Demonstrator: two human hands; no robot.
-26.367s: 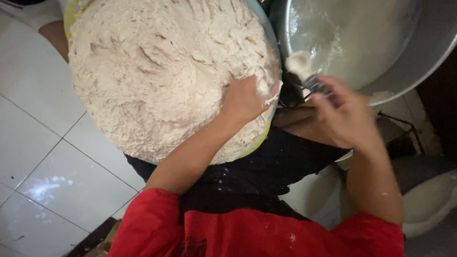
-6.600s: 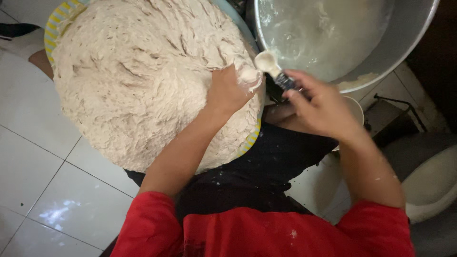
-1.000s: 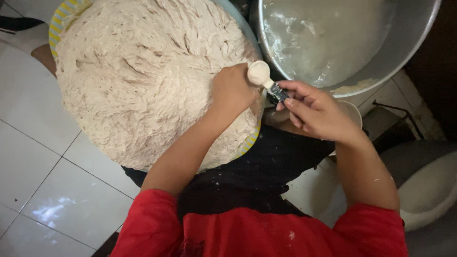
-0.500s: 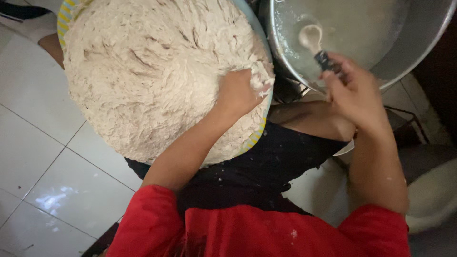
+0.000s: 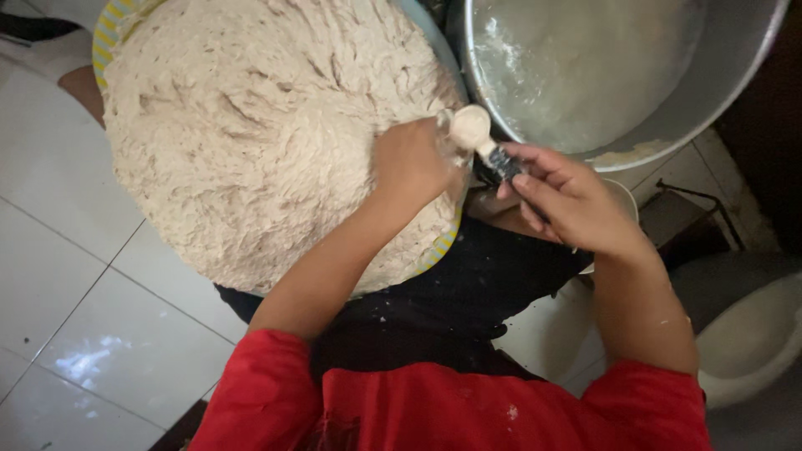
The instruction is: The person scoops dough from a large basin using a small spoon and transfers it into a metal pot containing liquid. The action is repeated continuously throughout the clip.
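Left hand pressed flat on right edge of big dough mound, fingers curled into dough, gripping no separate object. Dough heaped high, pale, rough and shaggy, filling round basin with yellow-striped rim; basin resting over lap. Right hand just right of left hand, fingers closed around dark handle of spoon. Spoon bowl coated in pale batter, held at dough edge, close beside left hand fingertips; contact with dough hard to tell. Large metal pot upper right, just beside basin, inside wet with pale smeared residue. Red sleeves and dark apron dusted with flour specks at bottom. White tiled floor at left. Pale round container at lower right edge, partly cut off. Small dark stand below pot, partly hidden.
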